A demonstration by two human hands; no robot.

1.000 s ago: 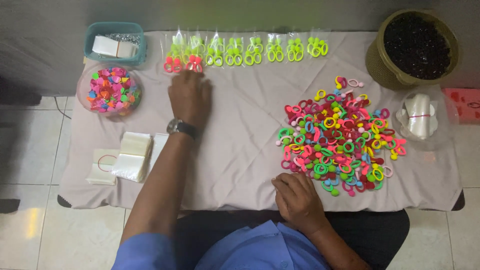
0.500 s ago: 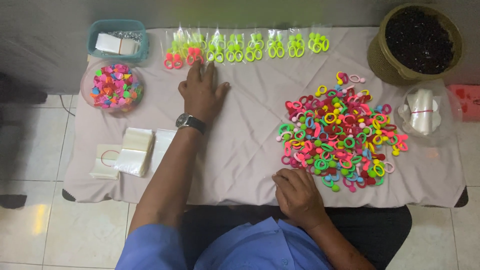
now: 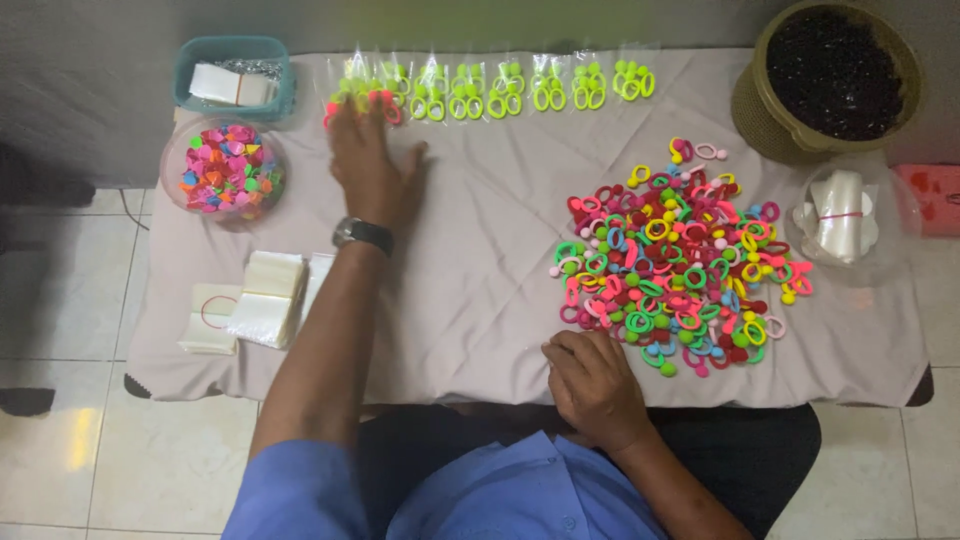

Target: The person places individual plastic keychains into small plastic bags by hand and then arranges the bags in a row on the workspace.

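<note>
Cloth-covered table [image 3: 480, 300], left hand [image 3: 370, 165] flat, open, touching bagged hair ties [image 3: 360, 100]

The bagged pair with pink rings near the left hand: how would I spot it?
Find the row of small clear bags along the table's far edge. Go to its left end, by the left hand. That clear bag of pink rings stands out: its neighbours hold only neon green-yellow ones.

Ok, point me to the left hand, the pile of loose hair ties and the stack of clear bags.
left hand [image 3: 372, 165], head view, back of the hand.
pile of loose hair ties [image 3: 675, 270], head view, middle of the heap.
stack of clear bags [image 3: 268, 298], head view, top of the stack.
</note>
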